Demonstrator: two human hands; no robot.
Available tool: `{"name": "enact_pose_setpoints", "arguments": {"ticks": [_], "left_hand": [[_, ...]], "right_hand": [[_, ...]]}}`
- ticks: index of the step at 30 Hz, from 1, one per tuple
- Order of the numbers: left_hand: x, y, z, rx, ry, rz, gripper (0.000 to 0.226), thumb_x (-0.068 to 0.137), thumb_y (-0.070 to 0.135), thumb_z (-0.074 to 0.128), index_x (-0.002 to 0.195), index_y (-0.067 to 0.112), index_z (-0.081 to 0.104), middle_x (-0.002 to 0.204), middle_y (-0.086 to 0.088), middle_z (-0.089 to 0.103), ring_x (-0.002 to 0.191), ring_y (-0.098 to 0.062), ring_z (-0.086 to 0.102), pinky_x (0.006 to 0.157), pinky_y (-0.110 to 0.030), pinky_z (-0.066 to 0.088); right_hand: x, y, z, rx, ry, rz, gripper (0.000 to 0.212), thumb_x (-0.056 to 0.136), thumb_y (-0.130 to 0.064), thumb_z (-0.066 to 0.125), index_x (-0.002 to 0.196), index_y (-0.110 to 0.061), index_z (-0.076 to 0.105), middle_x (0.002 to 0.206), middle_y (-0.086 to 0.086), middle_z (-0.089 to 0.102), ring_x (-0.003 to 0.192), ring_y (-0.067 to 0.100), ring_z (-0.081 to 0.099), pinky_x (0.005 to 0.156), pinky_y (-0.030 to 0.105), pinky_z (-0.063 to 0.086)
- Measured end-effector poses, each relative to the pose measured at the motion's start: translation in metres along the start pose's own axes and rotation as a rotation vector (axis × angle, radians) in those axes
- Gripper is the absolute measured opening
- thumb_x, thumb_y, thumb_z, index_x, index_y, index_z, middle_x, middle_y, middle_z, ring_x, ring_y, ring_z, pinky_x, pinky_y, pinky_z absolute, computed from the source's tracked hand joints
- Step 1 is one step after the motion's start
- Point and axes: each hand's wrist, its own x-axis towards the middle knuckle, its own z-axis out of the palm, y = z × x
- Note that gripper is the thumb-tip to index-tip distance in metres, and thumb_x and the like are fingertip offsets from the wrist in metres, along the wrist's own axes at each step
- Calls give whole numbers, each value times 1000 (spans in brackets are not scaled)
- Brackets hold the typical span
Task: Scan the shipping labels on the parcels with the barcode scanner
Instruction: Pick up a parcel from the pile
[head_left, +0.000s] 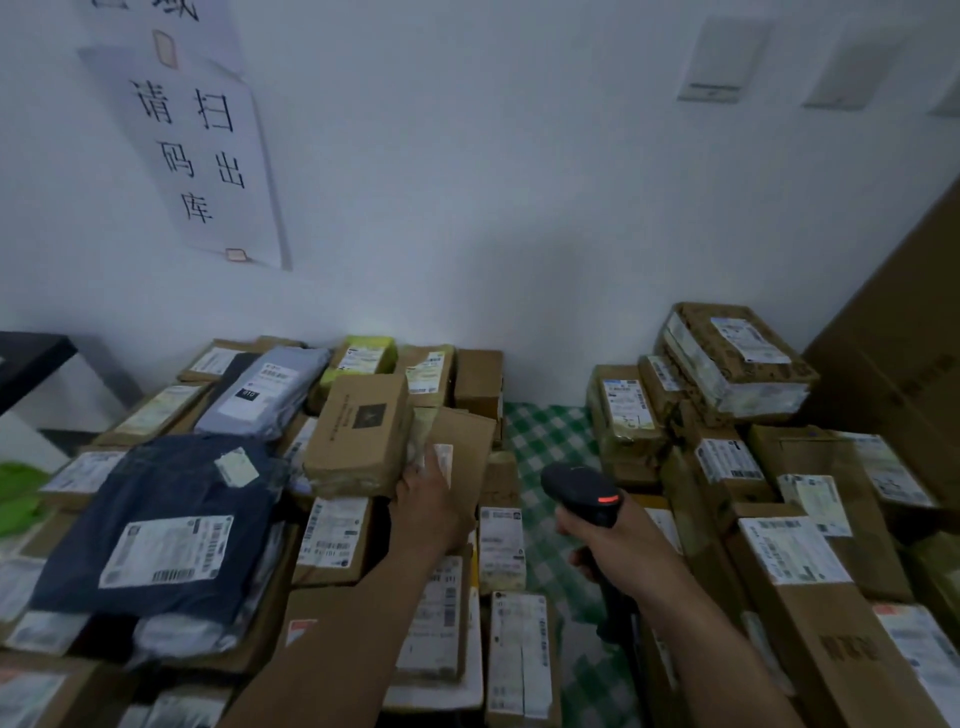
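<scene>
room: white wall (519, 208), paper sign (202, 156) | surface (545, 571): we see green-checked cloth (550, 431) between parcel piles (737, 364) | our left hand (431, 504) holds a tilted box (467, 436) | right hand (618, 551) grips scanner (576, 488)

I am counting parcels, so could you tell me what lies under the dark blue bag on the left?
A pale plastic bag peeks out beneath the dark blue bag, over a cardboard box; anything else underneath is covered.

Left grip (431, 506) reaches far forward, curled; right grip (623, 551) clenched, nearer.
</scene>
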Motion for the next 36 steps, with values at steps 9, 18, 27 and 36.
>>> {"name": "enact_pose_setpoints", "arguments": {"ticks": [9,18,27,36], "left_hand": [[-53,40,-40,-434,90,289,104,60,24,96,149,23,41,145,2,44,130,-16,46,99,-24,45],[-134,18,-35,-686,-58,361,87,73,21,92,141,45,44,135,20,50,109,13,53,83,-15,52],[-177,3,-43,-855,37,279,39,90,17,79,119,37,64,116,18,67,101,6,64,80,-17,54],[-201,4,-34,-690,-100,490,25,97,29,70,114,45,62,119,25,57,113,-8,60,90,-25,53]], "right_hand": [[-1,-6,-2,112,101,-136,40,93,-33,77,127,-37,58,106,-11,74,84,15,76,77,36,60],[-30,-7,-18,192,167,-279,58,94,-29,74,147,-28,50,122,-19,63,103,-10,56,62,1,46],[-71,20,-21,338,230,-268,42,95,-28,73,134,-30,58,124,-9,68,109,6,63,59,7,51],[-86,33,-35,396,360,-206,42,87,-34,81,124,-31,63,116,-6,72,107,13,69,85,29,58]]}}
